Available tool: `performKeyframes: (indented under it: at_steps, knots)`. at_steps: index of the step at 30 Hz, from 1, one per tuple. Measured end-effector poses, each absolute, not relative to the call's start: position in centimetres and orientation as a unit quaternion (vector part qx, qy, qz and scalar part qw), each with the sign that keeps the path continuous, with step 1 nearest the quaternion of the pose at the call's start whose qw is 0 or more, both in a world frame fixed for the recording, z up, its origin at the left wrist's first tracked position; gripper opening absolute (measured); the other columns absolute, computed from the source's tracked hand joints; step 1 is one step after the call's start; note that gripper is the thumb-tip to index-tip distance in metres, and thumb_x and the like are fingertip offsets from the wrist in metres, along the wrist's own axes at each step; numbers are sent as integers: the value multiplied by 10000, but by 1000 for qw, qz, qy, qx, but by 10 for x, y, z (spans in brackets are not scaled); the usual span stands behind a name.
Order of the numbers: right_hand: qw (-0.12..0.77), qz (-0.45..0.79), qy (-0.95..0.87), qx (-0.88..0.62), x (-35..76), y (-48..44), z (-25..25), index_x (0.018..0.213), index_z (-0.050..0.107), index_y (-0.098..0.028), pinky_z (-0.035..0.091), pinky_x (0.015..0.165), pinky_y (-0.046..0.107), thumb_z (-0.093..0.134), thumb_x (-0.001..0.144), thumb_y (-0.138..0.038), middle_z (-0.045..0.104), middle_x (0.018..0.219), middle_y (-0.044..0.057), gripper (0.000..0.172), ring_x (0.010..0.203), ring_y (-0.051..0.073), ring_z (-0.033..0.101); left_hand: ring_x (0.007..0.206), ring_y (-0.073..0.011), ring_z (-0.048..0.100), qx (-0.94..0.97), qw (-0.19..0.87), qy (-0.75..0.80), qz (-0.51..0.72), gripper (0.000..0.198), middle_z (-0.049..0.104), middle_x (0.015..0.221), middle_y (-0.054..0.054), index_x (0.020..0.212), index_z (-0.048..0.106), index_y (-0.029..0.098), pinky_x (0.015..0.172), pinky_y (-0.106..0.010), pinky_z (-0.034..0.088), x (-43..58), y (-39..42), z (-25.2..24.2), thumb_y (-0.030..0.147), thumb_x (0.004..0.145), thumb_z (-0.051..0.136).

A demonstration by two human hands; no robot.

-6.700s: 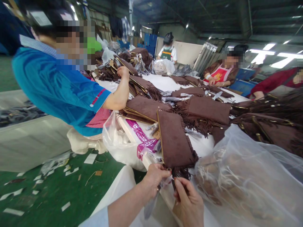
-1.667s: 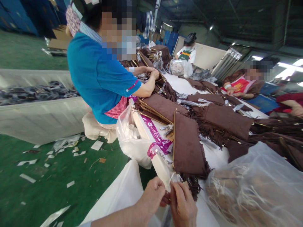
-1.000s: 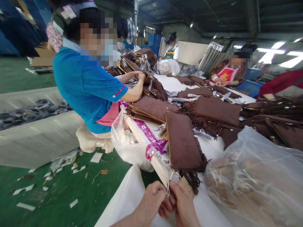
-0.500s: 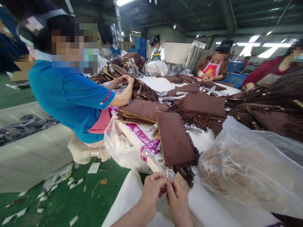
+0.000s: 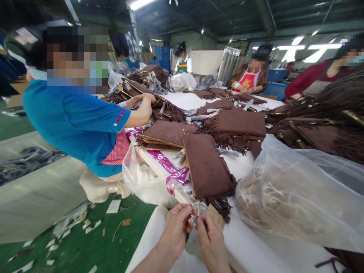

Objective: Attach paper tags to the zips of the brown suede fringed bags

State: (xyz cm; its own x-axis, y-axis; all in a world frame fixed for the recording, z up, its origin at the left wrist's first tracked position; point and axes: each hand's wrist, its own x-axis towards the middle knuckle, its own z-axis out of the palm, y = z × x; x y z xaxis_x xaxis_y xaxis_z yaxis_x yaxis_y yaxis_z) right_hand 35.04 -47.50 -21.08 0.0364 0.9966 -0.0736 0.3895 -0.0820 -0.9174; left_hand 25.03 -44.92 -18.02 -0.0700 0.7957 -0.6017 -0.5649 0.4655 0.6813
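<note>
Pinched between thumb and fingers of my left hand point(image 5: 176, 226) is a thin white string point(image 5: 198, 206), loosely looped at the fingertips. My right hand point(image 5: 209, 236) grips the same string just beside it, fingers curled and pressed together. A brown cardboard tag point(image 5: 215, 216) lies past my right fingers; whether the string joins it I cannot tell. Directly beyond both hands, a dark brown fringed pouch point(image 5: 207, 165) with a gold zip along its left side rests on the white table edge. Some clear plastic shows near its lower corner.
To the right stands a large clear plastic bag point(image 5: 284, 197) of brown tags with white strings. More brown fringed pouches point(image 5: 243, 122) are piled across the table. A co-worker in a blue shirt point(image 5: 68, 117) sits at the left, near another plastic bag point(image 5: 145, 182). Paper scraps litter the green floor.
My hands have drawn slightly apart, and more of the looped white string shows between them. The view has shifted a little, so the surroundings sit further left.
</note>
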Motion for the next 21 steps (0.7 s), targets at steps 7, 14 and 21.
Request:
performKeyframes:
  at_steps: [7, 14, 21]
  knots:
    - [262, 4, -735, -626, 377, -461, -221, 1122, 490, -123, 436, 741, 371, 467, 778, -202, 577, 1040, 135, 353, 929, 258, 521, 371, -23, 384, 126, 714, 504, 469, 301, 528, 511, 45, 672, 460, 155, 380, -144, 198, 238, -447, -181, 333, 576, 684]
    - [164, -131, -805, -554, 385, -453, -212, 975, 582, -82, 370, 693, 375, 433, 746, -37, 641, 818, 114, 277, 757, 239, 542, 377, -19, 397, 161, 767, 475, 400, 260, 533, 517, 36, 668, 482, 142, 382, -140, 225, 227, -445, -182, 261, 562, 687]
    - [213, 330, -654, -646, 405, -446, -170, 783, 602, -188, 366, 558, 283, 434, 794, -222, 621, 665, 33, 172, 622, 176, 552, 405, -38, 446, 217, 760, 470, 393, 251, 579, 572, 10, 675, 480, 143, 384, -155, 274, 229, -441, -188, 249, 562, 677]
